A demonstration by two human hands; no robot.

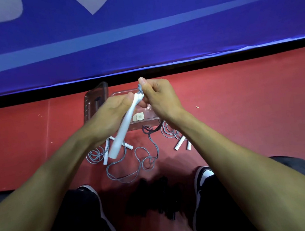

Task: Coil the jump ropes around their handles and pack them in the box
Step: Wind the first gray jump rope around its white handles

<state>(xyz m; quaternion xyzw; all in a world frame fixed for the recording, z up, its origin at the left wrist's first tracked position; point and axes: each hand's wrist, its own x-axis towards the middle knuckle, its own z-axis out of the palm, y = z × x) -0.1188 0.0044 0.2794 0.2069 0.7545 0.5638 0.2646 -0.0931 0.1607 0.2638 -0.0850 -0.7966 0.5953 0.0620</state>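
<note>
The left hand (114,111) curls round the pair of slim white plastic jump-rope handles (124,125), held together and tilted, their butt ends pointing down toward the person. The right hand (155,98) pinches the thin grey rope (140,89) at the handles' upper tips, thumb and fingers pressed together on it. Both hands hover over the clear plastic box (145,122), which sits on the red floor (239,97); its clear lid (95,102) stands just left of the box.

The rope looks light, limp and rather springy, so I judge turns will slacken unless pinched against the handles; the rigid handles are the sound place for a firm grip. A loose length of the cord (134,165) trails in loops in front of the box and may snag. Two more ropes lie on the floor, a bundle (97,154) left of the box's front and another (176,135) right of it. Behind the box a blue banner (141,42) closes the room; in front lie the person's shoes (203,185)
</note>
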